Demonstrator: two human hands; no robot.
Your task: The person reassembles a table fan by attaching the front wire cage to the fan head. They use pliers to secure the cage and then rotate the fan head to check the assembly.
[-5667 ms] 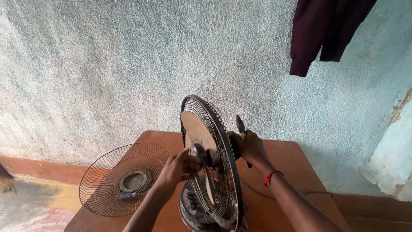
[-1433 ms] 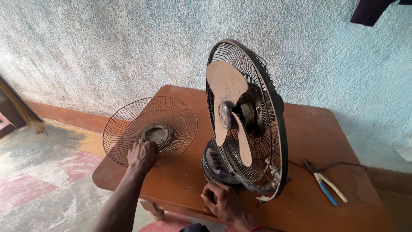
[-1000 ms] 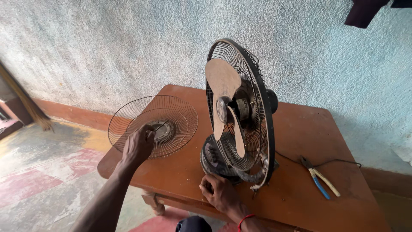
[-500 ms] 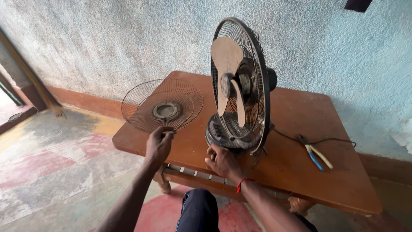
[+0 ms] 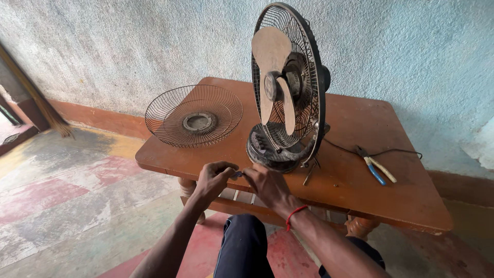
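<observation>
Both hands meet at the near edge of the table, just in front of the fan's base. The left hand [image 5: 215,177] has its fingers curled narrow around a small bluish object [image 5: 236,175]; what that object is cannot be told from here. The right hand [image 5: 267,183] touches the same object from the right, fingers partly bent and pinching at it. A red thread [image 5: 296,212] circles the right wrist.

Count, one table fan [image 5: 288,87]: upright, front guard off, three pale blades showing, rear wire guard in place, dark round base resting on the table just beyond the hands.

Count, one detached wire guard [image 5: 194,116]: lying dished side up on the far left part of the table, well apart from the hands.

Count, one pair of pliers [image 5: 375,166]: blue and cream handles, lying on the right part of the table, near a thin black cord [image 5: 393,151].

One wooden table [image 5: 411,206], reddish brown, set against a rough pale blue wall [image 5: 128,46].

One broom [image 5: 36,95] leans at the far left. The floor [image 5: 56,206] is worn, with patches of red and grey.
</observation>
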